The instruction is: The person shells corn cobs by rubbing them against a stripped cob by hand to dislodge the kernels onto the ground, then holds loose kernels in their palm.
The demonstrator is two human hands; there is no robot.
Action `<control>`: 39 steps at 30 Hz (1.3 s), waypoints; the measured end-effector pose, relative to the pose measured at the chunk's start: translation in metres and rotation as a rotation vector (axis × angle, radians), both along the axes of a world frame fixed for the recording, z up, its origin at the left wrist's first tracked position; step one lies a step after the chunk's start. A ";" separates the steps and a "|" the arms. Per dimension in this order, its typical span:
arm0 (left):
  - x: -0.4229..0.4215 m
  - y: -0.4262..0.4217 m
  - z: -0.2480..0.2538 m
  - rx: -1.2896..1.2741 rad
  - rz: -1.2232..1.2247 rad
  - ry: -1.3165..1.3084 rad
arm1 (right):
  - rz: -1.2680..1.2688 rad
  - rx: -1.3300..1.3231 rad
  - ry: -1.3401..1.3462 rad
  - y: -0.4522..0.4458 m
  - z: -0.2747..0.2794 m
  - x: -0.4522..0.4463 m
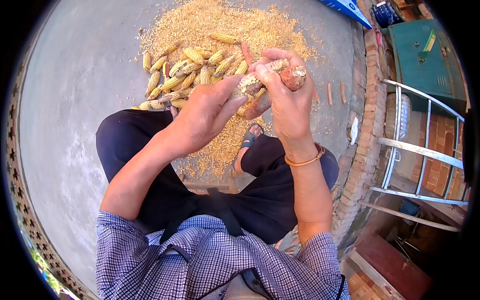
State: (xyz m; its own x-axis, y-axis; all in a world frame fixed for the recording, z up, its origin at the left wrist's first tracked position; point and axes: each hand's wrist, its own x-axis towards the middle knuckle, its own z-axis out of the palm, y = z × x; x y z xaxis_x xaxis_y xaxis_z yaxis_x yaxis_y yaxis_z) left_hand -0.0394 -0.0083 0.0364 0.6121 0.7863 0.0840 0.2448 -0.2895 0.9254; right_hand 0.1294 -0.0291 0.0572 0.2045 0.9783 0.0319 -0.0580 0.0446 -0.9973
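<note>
The left forearm slants forward and inward; the left hand grips between thumb and fingers. The right forearm extends almost straight ahead, the right hand near the left, its fingers curled and thumb bent inward.

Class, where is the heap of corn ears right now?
In the head view, the heap of corn ears lies left of centre on the grey floor, just beyond the left hand and next to loose kernels.
</note>
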 end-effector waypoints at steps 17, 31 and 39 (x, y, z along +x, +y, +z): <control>-0.003 0.005 0.010 -0.894 -0.043 -0.491 | 0.101 -0.041 0.026 0.002 0.005 0.014; -0.002 -0.001 0.004 -1.082 -0.123 -0.633 | 0.193 -0.003 0.021 0.001 0.005 0.014; 0.002 -0.001 0.002 -0.983 -0.160 -0.544 | 0.209 -0.019 -0.053 -0.003 0.007 0.016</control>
